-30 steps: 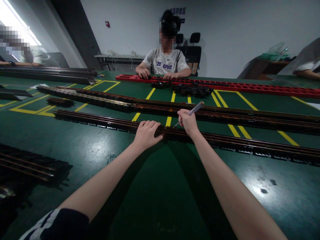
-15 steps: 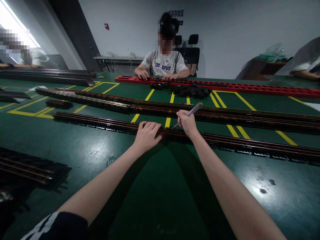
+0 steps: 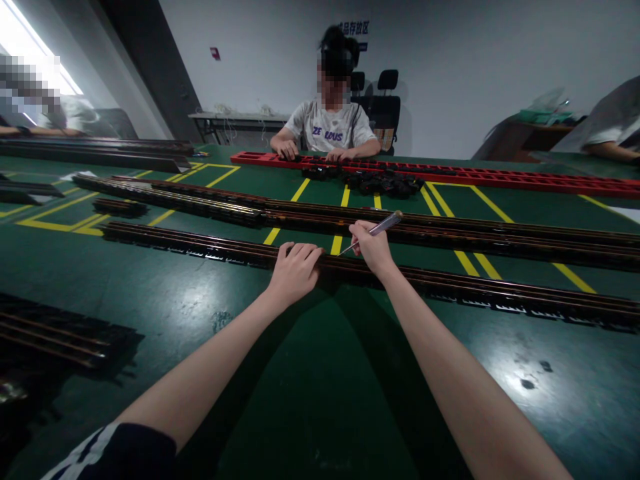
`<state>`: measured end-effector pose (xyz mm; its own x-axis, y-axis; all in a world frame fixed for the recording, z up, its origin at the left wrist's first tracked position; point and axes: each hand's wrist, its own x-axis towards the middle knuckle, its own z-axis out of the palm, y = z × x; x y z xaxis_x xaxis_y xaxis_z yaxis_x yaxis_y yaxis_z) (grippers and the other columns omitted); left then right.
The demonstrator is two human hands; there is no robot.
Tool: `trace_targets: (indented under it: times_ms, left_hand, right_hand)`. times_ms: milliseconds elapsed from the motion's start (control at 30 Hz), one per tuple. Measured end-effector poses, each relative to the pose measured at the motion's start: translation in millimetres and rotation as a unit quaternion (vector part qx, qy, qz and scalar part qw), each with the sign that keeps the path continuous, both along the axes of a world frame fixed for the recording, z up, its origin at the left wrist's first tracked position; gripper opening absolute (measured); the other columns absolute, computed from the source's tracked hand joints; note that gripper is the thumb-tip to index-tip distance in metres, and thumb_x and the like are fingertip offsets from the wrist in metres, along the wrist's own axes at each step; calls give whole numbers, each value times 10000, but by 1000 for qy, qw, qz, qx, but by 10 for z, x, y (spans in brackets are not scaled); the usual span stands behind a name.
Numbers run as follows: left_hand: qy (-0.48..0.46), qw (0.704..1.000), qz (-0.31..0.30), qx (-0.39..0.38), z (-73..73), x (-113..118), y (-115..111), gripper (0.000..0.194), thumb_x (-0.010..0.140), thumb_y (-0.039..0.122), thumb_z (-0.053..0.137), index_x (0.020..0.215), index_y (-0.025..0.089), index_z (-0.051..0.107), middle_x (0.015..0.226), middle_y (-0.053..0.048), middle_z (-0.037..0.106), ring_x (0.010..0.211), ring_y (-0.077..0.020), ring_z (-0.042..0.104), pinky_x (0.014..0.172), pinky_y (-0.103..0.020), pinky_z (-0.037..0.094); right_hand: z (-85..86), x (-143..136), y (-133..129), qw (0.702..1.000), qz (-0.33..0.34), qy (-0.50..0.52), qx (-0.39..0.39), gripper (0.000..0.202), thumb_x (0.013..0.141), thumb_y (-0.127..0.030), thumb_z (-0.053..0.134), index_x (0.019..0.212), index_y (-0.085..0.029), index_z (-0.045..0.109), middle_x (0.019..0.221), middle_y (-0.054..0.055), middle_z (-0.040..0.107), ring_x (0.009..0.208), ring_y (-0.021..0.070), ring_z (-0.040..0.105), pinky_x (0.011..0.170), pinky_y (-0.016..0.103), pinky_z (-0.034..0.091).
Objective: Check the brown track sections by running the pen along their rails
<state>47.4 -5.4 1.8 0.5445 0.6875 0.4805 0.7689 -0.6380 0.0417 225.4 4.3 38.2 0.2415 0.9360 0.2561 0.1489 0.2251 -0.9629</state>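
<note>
A long black strip with copper-coloured rails [image 3: 480, 287] lies across the green table in front of me. My left hand [image 3: 295, 272] is closed over it, fingers wrapped over the far edge. My right hand [image 3: 373, 248] grips a screwdriver [image 3: 386, 223] with a clear handle and a thin metal shaft. The handle tilts up to the right, and the tip points down at the strip, just right of my left hand. Whether the tip touches the strip I cannot tell.
More railed strips [image 3: 310, 215] lie just beyond, and another bundle [image 3: 55, 337] at the near left. A red slotted frame [image 3: 500, 179] runs along the far side, with small black parts [image 3: 383, 183] before it. A co-worker [image 3: 333, 127] sits opposite, hands on the frame.
My right hand and the screwdriver have shifted slightly left, and the tool leans lower, its tip nearer my left hand. My left thumb has drawn in towards the fingers.
</note>
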Motion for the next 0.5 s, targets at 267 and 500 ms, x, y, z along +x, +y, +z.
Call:
trace_targets:
  times_ms: [267, 500]
  left_hand:
    - [2, 1000, 8, 0, 7, -6, -3, 403, 834, 63, 396, 1152, 176, 617, 1184, -98, 665, 1126, -257, 573, 1015, -462, 331]
    - [1, 1000, 19, 2, 15, -6, -2, 418, 833, 31, 373, 1144, 158, 622, 1176, -98, 673, 1117, -263, 582, 1010, -466, 339]
  right_hand:
    - [1, -7, 4, 1000, 6, 8, -5, 363, 753, -174, 518, 415, -217, 394, 344, -65, 365, 332, 85, 359, 398, 238, 281]
    - [0, 4, 6, 1000, 10, 9, -8, 363, 748, -167, 521, 415, -219, 386, 345, -66, 362, 331, 91, 354, 399, 244, 285]
